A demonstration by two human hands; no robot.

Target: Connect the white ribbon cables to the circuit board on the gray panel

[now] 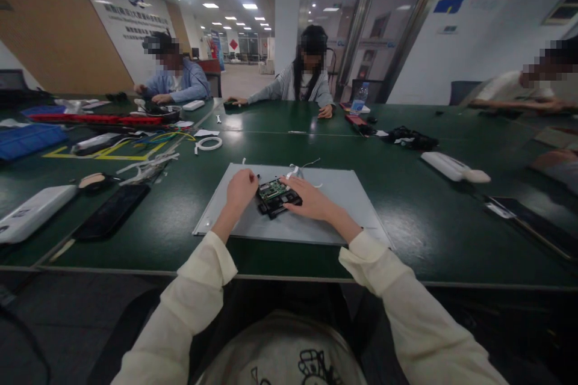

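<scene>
A black electronic device with an exposed green circuit board (274,190) lies at a slant on a light grey board (316,230). My right hand (310,197) grips its right side, fingers over the far edge and thumb at the near edge. At the device's left corner my left hand (241,190) is closed in a pinch. A tiny dark spot shows by those fingertips, but I cannot make out what they hold. Behind the device, a white strip with thin wires (295,171) lies on the grey board, partly hidden by my right hand.
Left on the green table (180,210) are a phone (112,210), a white power bank (38,213), cables (151,167) and a coiled white cable (208,144). To the right lie a white device (451,166) and another phone (533,222). Several people sit around the table.
</scene>
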